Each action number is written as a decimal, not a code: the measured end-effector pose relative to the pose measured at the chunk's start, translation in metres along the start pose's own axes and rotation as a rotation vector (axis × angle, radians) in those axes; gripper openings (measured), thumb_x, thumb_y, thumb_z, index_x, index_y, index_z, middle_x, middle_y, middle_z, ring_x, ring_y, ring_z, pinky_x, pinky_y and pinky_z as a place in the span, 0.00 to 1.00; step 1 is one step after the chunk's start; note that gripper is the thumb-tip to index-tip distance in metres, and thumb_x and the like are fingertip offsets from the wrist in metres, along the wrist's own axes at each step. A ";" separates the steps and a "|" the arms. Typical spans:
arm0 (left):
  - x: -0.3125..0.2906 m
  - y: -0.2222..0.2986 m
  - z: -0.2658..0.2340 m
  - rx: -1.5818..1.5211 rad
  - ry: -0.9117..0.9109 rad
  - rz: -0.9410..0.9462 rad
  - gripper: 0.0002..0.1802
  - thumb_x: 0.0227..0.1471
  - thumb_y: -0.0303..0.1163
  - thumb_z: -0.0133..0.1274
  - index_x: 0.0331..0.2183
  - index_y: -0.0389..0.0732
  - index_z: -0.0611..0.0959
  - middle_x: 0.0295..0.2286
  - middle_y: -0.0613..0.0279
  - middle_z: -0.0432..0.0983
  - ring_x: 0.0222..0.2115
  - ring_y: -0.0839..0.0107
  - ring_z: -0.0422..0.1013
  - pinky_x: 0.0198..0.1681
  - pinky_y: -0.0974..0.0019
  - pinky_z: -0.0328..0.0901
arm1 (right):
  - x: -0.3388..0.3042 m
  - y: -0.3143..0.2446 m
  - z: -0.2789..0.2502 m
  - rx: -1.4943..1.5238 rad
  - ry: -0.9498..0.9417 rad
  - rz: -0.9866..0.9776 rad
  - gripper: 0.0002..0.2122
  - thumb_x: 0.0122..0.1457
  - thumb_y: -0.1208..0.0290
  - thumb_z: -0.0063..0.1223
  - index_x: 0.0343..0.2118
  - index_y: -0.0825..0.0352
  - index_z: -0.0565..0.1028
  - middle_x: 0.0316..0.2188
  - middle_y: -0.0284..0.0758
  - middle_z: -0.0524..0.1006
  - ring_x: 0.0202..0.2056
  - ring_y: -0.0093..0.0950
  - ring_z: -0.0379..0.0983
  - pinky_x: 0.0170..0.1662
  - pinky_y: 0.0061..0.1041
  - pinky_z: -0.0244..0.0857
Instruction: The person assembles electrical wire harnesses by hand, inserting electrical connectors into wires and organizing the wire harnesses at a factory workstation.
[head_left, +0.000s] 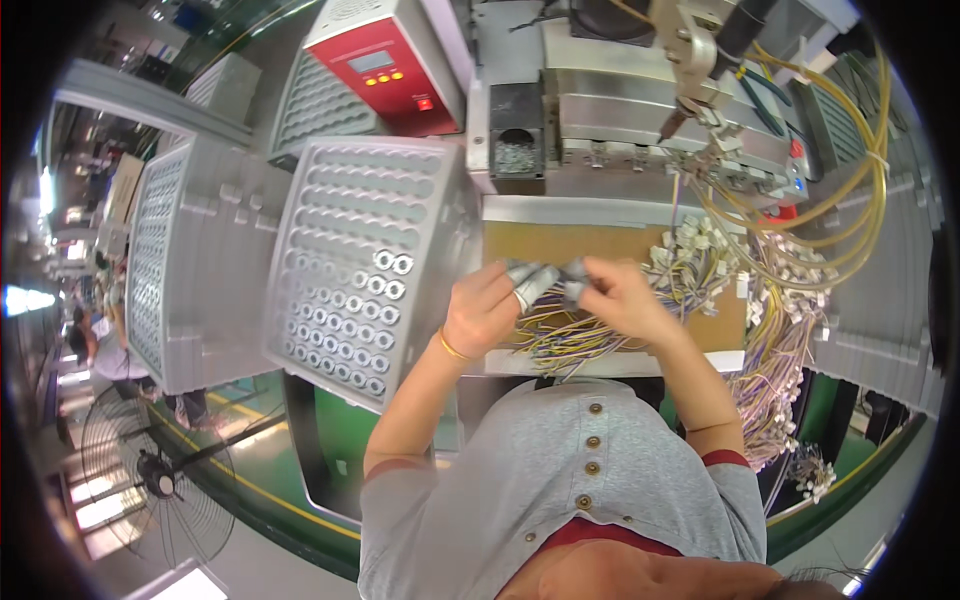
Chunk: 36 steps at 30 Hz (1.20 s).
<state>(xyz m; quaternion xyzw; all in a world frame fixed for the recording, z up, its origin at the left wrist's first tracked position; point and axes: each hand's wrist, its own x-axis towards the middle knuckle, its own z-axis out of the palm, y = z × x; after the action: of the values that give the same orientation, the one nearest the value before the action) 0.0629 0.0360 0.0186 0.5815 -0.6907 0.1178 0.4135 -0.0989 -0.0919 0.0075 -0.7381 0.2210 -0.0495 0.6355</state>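
Above the workbench mat, both my hands meet with their fingertips close together. My left hand [482, 308] has its fingers curled in, and grey coverings [532, 282] show at the fingertips with a pale edge by the thumb. My right hand [625, 302] is pinched, also with grey at its fingertips [573, 280]. Whatever lies between the fingers is too small and blurred to name. Just below them a bundle of thin yellow, purple and grey wires [570, 335] lies on the brown mat [545, 240]. White connectors [690, 255] sit at the wires' far right ends.
To the left stands a tilted grey tray [350, 230] with rows of round metal parts in its lower pockets. A red-fronted control box [385, 75] is behind it. Ahead is a metal machine [660, 120] with yellow hoses [870, 190]. More wires [770, 400] hang at the right.
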 end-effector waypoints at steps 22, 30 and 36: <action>-0.040 -0.020 -0.040 -0.578 0.374 -0.975 0.18 0.44 0.20 0.47 0.42 0.34 0.71 0.37 0.58 0.71 0.32 0.67 0.71 0.32 0.68 0.66 | -0.020 -0.015 -0.013 0.074 0.285 -0.137 0.03 0.45 0.78 0.52 0.23 0.70 0.70 0.16 0.23 0.68 0.19 0.09 0.58 0.21 0.11 0.52; -0.003 0.033 0.007 -1.256 0.178 -1.067 0.22 0.45 0.21 0.48 0.46 0.34 0.68 0.39 0.48 0.69 0.26 0.67 0.70 0.26 0.71 0.65 | -0.019 -0.010 -0.016 -0.081 0.264 -0.217 0.05 0.46 0.77 0.51 0.28 0.71 0.74 0.17 0.26 0.70 0.18 0.11 0.61 0.20 0.12 0.55; 0.005 0.041 0.017 -1.240 0.116 -0.998 0.30 0.43 0.15 0.49 0.50 0.32 0.60 0.40 0.52 0.68 0.31 0.72 0.70 0.27 0.74 0.68 | -0.022 -0.020 -0.017 0.003 0.284 -0.243 0.08 0.45 0.79 0.51 0.31 0.71 0.74 0.21 0.28 0.73 0.22 0.12 0.64 0.23 0.13 0.58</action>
<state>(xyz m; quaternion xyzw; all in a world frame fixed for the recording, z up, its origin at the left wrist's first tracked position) 0.0184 0.0343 0.0245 0.4790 -0.2661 -0.4568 0.7008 -0.1190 -0.0967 0.0344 -0.7439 0.2175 -0.2303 0.5884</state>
